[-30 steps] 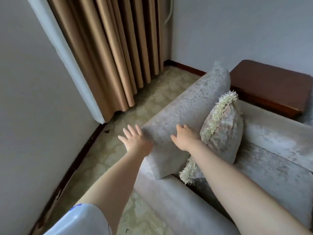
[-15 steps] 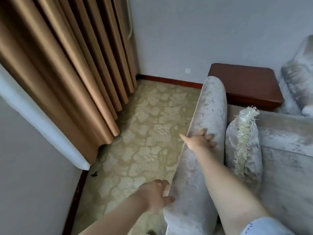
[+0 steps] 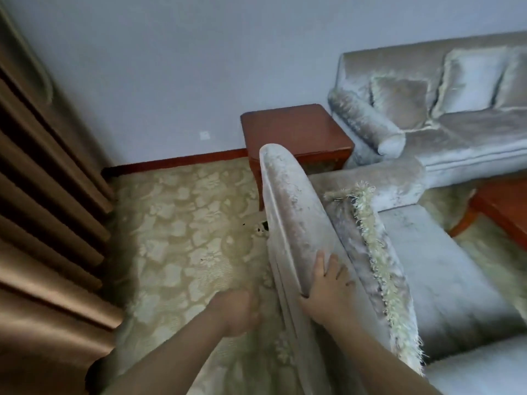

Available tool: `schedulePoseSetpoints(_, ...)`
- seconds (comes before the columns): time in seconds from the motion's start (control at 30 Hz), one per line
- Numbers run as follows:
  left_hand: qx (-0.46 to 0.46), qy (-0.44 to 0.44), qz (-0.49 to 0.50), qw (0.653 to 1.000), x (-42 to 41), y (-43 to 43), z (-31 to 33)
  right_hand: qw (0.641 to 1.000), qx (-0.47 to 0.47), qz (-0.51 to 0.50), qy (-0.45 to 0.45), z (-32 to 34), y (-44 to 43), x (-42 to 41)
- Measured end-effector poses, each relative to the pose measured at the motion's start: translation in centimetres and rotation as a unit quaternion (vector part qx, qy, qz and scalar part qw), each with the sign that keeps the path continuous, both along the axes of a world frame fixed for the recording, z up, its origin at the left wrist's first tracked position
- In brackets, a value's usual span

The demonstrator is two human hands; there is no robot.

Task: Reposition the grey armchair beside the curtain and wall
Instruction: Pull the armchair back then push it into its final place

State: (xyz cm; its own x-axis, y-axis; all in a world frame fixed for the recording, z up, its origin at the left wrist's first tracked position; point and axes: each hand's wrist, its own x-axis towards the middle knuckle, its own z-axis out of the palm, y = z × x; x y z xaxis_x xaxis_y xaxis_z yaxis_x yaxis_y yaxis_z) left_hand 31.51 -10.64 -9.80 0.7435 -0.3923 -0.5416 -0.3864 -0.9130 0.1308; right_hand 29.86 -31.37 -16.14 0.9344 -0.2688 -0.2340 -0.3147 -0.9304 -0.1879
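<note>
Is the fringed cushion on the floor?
No, the fringed cushion stands on the armchair seat, leaning against its padded side.

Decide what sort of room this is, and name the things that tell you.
Probably a living room: a grey sofa, a matching armchair and a wooden side table beside them.

1 grey velvet armchair (image 3: 293, 223), 1 fringed grey square cushion (image 3: 368, 252) on it. 1 grey velvet sofa (image 3: 470, 146) with 3 square pillows (image 3: 399, 99), rightmost cut off. 2 red-brown wooden tables: side table (image 3: 296, 132), low table (image 3: 502, 206). 1 brown pleated curtain (image 3: 48, 195). 1 white wall socket (image 3: 204, 135). 2 bare hands: left hand (image 3: 236, 312), right hand (image 3: 328, 289).
</note>
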Motion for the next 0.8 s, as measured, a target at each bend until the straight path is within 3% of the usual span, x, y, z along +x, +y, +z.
schedulePoseSetpoints(0.1, 0.044, -0.058, -0.128, 0.989, 4.1, -0.3, -0.2, 0.999, -0.003, -0.042, -0.008, -0.2, 1.0, -0.2)
schedulePoseSetpoints(0.23, 0.032, -0.118, -0.263, 0.957, 8.3, 0.6, 0.0, 0.978, -0.095, -0.183, -0.008, -0.3, 4.9, -0.4)
schedulePoseSetpoints(0.33, -0.006, -0.115, -0.302, 0.946, 11.2, 2.2, -0.1, 0.956, -0.12, -0.268, -0.01, -0.3, 6.7, 0.0)
schedulePoseSetpoints(0.57, 0.002, -0.12, -0.377, 0.918, 17.2, 0.5, -0.8, 0.936, -0.113, -0.331, 0.036, 0.7, 6.3, 1.7)
schedulePoseSetpoints(0.67, -0.023, -0.192, -0.431, 0.881, 19.9, -3.4, -1.3, 0.924, -0.112, -0.362, 0.044, 0.5, 6.3, 2.6)
schedulePoseSetpoints(0.8, -0.039, -0.251, -0.435, 0.864, 25.0, -7.6, -1.5, 0.919, -0.137, -0.367, 0.051, -0.3, 6.4, 2.6)
